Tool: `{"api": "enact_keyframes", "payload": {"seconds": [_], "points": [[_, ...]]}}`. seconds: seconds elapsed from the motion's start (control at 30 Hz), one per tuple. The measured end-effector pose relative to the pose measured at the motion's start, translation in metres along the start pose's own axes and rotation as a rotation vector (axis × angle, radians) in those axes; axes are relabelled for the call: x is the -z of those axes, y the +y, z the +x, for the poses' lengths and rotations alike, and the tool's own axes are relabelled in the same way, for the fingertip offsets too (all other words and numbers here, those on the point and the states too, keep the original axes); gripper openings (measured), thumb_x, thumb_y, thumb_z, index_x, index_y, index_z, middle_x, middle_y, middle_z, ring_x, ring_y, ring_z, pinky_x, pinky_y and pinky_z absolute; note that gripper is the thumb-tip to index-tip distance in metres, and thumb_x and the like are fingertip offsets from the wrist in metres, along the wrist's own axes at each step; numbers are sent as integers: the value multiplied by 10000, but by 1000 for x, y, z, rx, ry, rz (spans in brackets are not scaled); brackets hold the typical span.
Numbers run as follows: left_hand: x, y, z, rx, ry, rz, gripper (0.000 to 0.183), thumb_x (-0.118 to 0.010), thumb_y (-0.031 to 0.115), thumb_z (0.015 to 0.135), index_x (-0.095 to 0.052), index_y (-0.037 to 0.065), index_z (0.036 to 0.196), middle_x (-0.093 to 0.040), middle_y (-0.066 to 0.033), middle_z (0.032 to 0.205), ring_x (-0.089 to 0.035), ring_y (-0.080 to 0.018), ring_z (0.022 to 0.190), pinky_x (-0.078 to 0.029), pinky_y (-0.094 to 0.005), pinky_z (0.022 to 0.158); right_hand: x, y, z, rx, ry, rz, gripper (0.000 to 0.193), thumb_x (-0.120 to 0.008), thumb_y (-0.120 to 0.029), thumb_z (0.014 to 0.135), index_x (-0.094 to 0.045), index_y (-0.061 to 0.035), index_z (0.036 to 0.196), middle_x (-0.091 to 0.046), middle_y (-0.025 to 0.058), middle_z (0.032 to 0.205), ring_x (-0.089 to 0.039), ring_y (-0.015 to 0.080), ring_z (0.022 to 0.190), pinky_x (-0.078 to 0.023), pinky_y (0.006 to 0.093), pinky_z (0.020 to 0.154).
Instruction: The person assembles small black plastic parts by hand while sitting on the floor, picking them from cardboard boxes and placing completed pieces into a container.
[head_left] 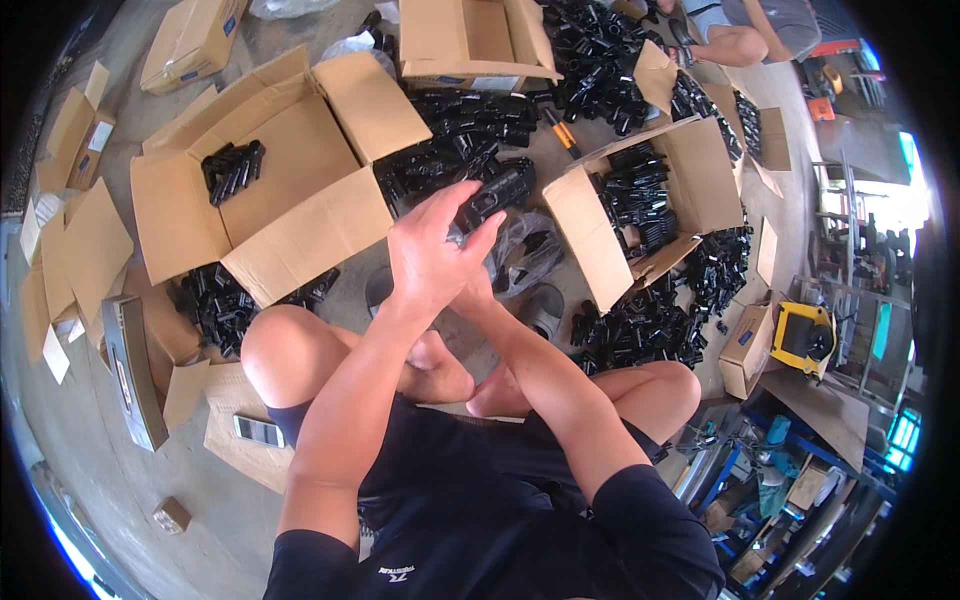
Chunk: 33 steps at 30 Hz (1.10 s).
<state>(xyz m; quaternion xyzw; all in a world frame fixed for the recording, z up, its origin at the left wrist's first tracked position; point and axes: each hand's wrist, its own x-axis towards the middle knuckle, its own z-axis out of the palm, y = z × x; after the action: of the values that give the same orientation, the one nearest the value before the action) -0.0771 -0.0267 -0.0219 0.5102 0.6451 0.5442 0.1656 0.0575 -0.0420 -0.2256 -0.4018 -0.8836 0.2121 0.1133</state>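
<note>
Left hand (432, 248) holding black parts (502, 190) between open cartons (308, 242); right hand (474, 288) mostly hidden, grip unclear

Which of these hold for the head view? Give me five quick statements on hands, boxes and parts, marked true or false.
1. The left hand holds black parts. True.
2. The right hand is far from the left hand. False: the right hand is close by, partly hidden behind the left hand.
3. The large left box is packed full. False: the large left box holds only a small cluster of black pieces.
4. The right box has many black pieces in it. True.
5. The person wears long sleeves. False: the dark sleeves are short.
</note>
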Motion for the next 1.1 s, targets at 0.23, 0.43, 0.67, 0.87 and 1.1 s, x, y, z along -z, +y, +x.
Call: {"api": "enact_keyframes", "payload": {"seconds": [0.23, 0.43, 0.67, 0.87, 1.1], "points": [[-12, 14, -3, -240, 16, 85, 361, -852, 156, 750, -700, 40, 1057, -741, -136, 974, -728, -308, 842, -589, -369, 728, 171, 2, -5, -379, 79, 395, 181, -725, -166, 861, -747, -35, 984, -715, 189, 914, -708, 332, 843, -550, 399, 784], [-17, 36, -16, -344, -6, 141, 370, -857, 159, 743, -698, 52, 1059, -741, -138, 976, -731, -311, 843, -592, -370, 724, 297, -22, -25, -185, 341, 510, 150, -678, -15, 920, -722, -18, 1064, -702, 89, 969, -663, 138, 851, -531, 278, 759], [-30, 57, -32, -425, -55, 210, 404, -858, 189, 734, -690, 58, 1076, -742, -107, 1000, -729, -302, 875, -592, -374, 798, 303, -43, -43, 61, 531, 375, 157, -703, 21, 854, -708, -30, 1003, -694, 110, 946, -675, 252, 828, -542, 323, 725], [-37, 59, -37, -508, -38, 253, 411, -847, 183, 739, -681, 54, 1093, -741, -96, 1022, -726, -294, 893, -594, -410, 855, 294, -39, -39, 216, 582, 165, 191, -739, -17, 811, -711, -52, 996, -672, 95, 922, -646, 294, 836, -538, 386, 715], [-36, 59, -39, -525, -75, 271, 399, -829, 145, 733, -676, 49, 1089, -741, -90, 1024, -727, -274, 910, -586, -423, 880, 284, -36, -38, 258, 525, -15, 254, -717, -4, 762, -710, -59, 1010, -627, 62, 955, -616, 272, 857, -540, 379, 735]]}}
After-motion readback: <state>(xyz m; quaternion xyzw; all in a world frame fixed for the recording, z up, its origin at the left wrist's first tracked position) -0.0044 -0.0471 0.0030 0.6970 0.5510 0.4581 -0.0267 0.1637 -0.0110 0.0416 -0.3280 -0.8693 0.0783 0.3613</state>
